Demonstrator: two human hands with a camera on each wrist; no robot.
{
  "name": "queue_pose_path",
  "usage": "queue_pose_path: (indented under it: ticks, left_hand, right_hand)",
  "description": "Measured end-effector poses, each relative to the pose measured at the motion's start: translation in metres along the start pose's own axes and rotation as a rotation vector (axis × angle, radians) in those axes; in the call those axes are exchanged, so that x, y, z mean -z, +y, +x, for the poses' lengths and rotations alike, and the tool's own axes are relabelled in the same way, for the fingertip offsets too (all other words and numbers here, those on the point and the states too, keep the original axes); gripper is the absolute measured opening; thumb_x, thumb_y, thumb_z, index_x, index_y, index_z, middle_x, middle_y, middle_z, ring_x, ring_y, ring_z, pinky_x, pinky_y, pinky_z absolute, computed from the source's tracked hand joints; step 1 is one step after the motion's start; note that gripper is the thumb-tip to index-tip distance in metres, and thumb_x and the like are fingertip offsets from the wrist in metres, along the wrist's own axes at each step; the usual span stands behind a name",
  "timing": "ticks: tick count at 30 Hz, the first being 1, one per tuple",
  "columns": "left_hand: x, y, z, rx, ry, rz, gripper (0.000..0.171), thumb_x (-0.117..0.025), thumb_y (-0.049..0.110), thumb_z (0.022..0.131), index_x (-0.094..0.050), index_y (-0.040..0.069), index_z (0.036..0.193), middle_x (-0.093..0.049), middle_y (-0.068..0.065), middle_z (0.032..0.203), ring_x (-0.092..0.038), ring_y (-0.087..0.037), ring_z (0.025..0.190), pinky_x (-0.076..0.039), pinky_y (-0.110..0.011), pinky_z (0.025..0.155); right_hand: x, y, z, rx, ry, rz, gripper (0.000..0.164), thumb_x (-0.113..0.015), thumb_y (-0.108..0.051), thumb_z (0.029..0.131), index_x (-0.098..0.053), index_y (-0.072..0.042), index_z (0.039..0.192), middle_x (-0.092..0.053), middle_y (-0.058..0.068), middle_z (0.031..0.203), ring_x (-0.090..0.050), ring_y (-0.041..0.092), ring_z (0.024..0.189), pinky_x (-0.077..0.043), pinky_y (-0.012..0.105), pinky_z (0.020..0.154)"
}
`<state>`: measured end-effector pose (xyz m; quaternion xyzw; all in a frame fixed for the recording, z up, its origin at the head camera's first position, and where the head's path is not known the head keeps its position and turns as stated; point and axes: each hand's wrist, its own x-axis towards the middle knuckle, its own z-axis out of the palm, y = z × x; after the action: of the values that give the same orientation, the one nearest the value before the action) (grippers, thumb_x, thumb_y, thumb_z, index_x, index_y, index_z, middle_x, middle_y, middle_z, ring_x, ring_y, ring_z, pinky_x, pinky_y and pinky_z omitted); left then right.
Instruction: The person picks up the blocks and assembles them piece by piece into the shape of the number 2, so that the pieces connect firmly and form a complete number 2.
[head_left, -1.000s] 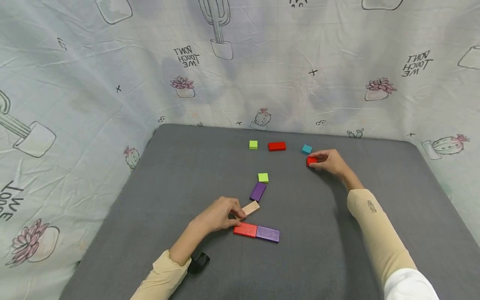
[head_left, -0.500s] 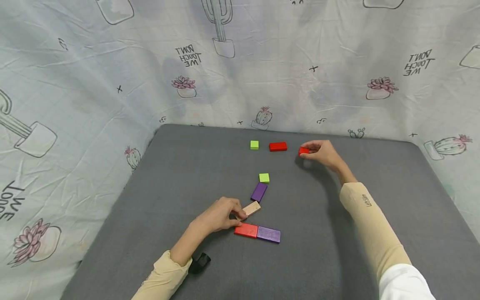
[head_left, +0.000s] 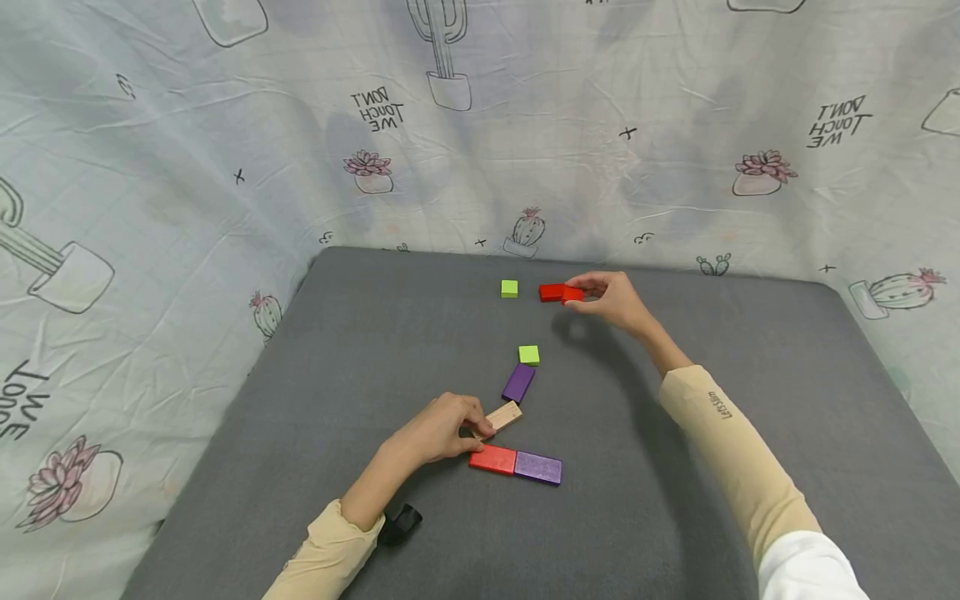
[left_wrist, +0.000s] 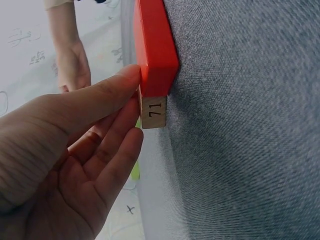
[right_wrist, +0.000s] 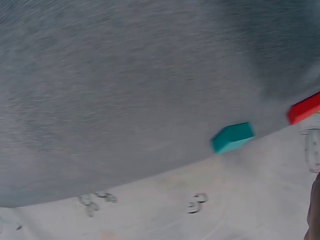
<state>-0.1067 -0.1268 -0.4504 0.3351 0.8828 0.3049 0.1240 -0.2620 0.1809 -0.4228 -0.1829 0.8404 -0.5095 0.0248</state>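
Five blocks make a bent chain on the grey table (head_left: 337,342): front purple block (head_left: 537,468), front red block (head_left: 492,460), wooden block (head_left: 503,416), second purple block (head_left: 518,383), middle green block (head_left: 528,356). At its bend, the left hand (head_left: 438,427) has thumb on red and fingertips by wood, barely parted (whether pinching, I cannot tell). Farther off, the right hand (head_left: 611,298) pinches a small red block (head_left: 573,295), fingers parted only around it, overlapping a long red block (head_left: 551,292). That, a teal block (right_wrist: 233,137) and the far green block (head_left: 509,289) lie outside the chain, so the laying looks partial.
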Motion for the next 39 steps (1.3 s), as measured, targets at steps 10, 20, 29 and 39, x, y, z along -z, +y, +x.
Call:
queue_pose_path:
  ticks: [10,20,29,39]
  left_hand:
    - [0.001,-0.001,0.000,0.000,0.006,0.002,0.019,-0.080,0.003,0.076,-0.076,0.006,0.095,-0.065,0.001,0.086,-0.065,-0.009,0.082,-0.053,-0.026,0.074]
    - [0.001,-0.001,-0.001,-0.016,0.003,-0.015,0.019,-0.080,0.003,0.076,-0.076,0.005,0.095,-0.066,0.000,0.088,-0.066,-0.009,0.083,-0.053,-0.026,0.074]
    - [0.002,-0.001,0.000,-0.003,0.000,-0.016,0.020,-0.079,0.003,0.077,-0.076,0.005,0.096,-0.066,0.001,0.088,-0.066,-0.009,0.084,-0.053,-0.026,0.075]
    - [0.001,0.000,-0.001,0.001,0.000,-0.013,0.019,-0.079,0.003,0.077,-0.076,0.005,0.095,-0.065,0.001,0.087,-0.065,-0.009,0.084,-0.053,-0.027,0.075]
  right_hand:
    - [-0.019,-0.017,0.008,0.039,-0.059,0.054,0.035,-0.077,-0.006,0.080,-0.067,0.004,0.113,-0.066,0.019,0.110,-0.062,0.016,0.087,-0.051,0.022,0.076]
    - [-0.031,-0.009,0.017,0.021,-0.175,0.002,0.033,-0.076,-0.006,0.081,-0.068,0.003,0.112,-0.067,0.019,0.111,-0.065,0.026,0.096,-0.053,0.032,0.084]
    - [-0.041,0.002,0.019,0.066,-0.239,-0.089,0.030,-0.074,-0.007,0.083,-0.069,0.002,0.111,-0.068,0.018,0.111,-0.064,0.031,0.101,-0.051,0.042,0.088]
    - [-0.053,0.009,0.016,0.137,-0.312,-0.175,0.031,-0.070,-0.001,0.083,-0.067,0.004,0.114,-0.066,0.018,0.114,-0.058,0.032,0.112,-0.042,0.048,0.099]
